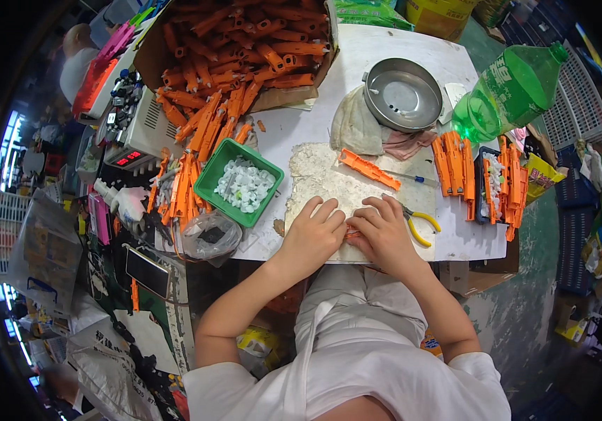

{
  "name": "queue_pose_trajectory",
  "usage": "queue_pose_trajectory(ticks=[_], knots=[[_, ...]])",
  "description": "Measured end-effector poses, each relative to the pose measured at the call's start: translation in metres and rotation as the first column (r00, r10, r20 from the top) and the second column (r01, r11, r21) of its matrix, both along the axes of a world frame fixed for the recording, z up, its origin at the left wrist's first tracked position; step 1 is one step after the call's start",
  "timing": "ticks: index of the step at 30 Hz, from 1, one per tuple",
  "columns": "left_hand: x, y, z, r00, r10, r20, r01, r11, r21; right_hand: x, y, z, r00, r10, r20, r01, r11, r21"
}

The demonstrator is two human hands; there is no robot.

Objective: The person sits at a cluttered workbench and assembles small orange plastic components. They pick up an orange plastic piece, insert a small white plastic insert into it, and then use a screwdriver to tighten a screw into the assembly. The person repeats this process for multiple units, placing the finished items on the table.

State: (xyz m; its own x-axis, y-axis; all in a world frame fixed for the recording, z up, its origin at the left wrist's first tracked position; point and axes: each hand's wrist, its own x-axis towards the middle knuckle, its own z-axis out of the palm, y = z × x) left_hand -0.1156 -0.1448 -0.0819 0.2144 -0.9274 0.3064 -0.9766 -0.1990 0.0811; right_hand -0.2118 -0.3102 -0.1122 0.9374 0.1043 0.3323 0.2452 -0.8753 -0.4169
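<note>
At the near edge of the white table (385,49), my left hand (313,235) and right hand (384,235) met, fingers pinched together on a small orange plastic piece (349,234), mostly hidden between them. The step in hand looked like fitting or pressing that piece together over the worn mat (322,175). 1 loose orange part (369,169) lay farther off, yellow-handled pliers (420,223) just right, a green tray of white bits (239,182) left. Any next move called for a firm, aligned squeeze.
</note>
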Motion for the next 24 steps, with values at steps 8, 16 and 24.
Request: queue_pose_trajectory(ticks=[8,16,24], knots=[[0.006,-0.01,-0.001,0.998,-0.064,0.008,0.063,0.993,0.101,0.0,-0.001,-0.005,1.0,-0.009,0.012,0.009,1.0,0.022],[0.001,0.005,-0.009,0.989,-0.013,-0.15,-0.022,0.973,-0.23,-0.001,0.004,0.003,0.996,-0.033,0.086,0.021,0.99,0.139],[-0.01,-0.008,0.002,0.946,-0.089,-0.312,-0.054,0.906,-0.421,-0.018,-0.008,0.02,0.982,-0.138,0.131,0.087,0.937,0.338]])
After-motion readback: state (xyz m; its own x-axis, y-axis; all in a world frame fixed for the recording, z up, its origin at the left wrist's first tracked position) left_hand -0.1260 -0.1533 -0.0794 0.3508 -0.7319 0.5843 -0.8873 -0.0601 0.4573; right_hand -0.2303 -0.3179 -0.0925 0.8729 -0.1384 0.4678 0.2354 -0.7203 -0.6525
